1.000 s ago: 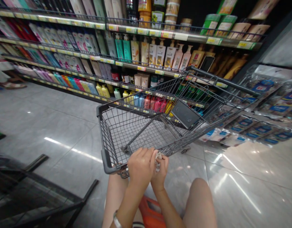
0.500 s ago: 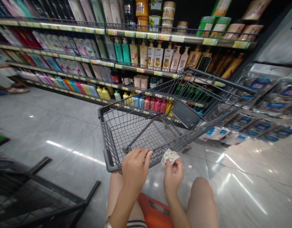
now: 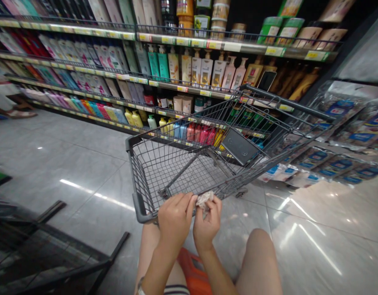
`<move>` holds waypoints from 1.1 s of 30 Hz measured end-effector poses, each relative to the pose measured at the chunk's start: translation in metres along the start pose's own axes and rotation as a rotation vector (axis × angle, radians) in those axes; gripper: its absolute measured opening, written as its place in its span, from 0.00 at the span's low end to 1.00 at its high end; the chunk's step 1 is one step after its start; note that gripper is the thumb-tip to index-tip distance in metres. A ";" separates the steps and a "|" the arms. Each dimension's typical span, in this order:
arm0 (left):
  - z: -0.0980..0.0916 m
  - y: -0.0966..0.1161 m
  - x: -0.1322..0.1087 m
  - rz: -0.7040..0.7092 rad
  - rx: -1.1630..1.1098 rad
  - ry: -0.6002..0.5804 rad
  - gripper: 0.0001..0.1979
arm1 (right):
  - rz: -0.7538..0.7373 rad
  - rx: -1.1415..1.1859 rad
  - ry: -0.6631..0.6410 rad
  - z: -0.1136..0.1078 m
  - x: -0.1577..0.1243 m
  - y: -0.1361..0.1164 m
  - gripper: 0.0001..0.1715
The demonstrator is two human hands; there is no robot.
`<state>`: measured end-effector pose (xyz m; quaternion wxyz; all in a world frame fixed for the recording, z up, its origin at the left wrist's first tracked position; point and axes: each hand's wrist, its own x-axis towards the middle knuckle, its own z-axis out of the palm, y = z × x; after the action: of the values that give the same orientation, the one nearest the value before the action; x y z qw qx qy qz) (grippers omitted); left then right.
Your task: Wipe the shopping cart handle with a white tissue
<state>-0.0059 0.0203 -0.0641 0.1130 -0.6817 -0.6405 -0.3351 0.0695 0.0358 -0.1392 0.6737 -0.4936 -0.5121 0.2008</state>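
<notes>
A dark grey wire shopping cart (image 3: 182, 172) stands in front of my knees, its handle toward the upper right. My left hand (image 3: 175, 213) is closed over the near top rim of the basket, close to its front corner. Just to the right, my right hand (image 3: 208, 223) pinches a crumpled whitish cloth or tissue (image 3: 204, 198) against that same rim. The two hands are almost touching. Inside the cart, the basket floor is bare wire, and a dark grey panel (image 3: 240, 146) is fixed at the handle end.
Shelves of bottles (image 3: 204, 73) run along the far side of the aisle. Packaged goods (image 3: 339, 123) hang at right. A dark metal frame (image 3: 93, 268) is on the floor at lower left. An orange seat or stool (image 3: 193, 272) shows between my legs. Another person's foot (image 3: 21, 114) is at far left.
My right hand has moved left along the rim with the crumpled cloth, coming up close to my left hand. My left hand and the cart have stayed in place.
</notes>
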 end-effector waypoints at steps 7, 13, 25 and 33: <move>0.001 0.000 0.000 -0.015 0.003 -0.003 0.13 | -0.111 -0.020 -0.025 -0.001 -0.002 0.003 0.08; 0.000 0.002 0.000 -0.019 0.006 0.020 0.14 | -0.033 0.011 -0.106 0.003 -0.041 0.041 0.06; 0.000 -0.002 -0.002 0.038 0.052 0.038 0.13 | 0.007 -0.076 -0.309 -0.020 -0.041 0.062 0.13; 0.001 -0.001 0.001 0.076 0.113 0.064 0.14 | 0.217 -0.194 -0.012 -0.061 0.001 0.092 0.04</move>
<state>-0.0070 0.0219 -0.0642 0.1843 -0.6870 -0.6282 -0.3154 0.1459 0.0479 -0.2183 0.5942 -0.6076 -0.4768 0.2247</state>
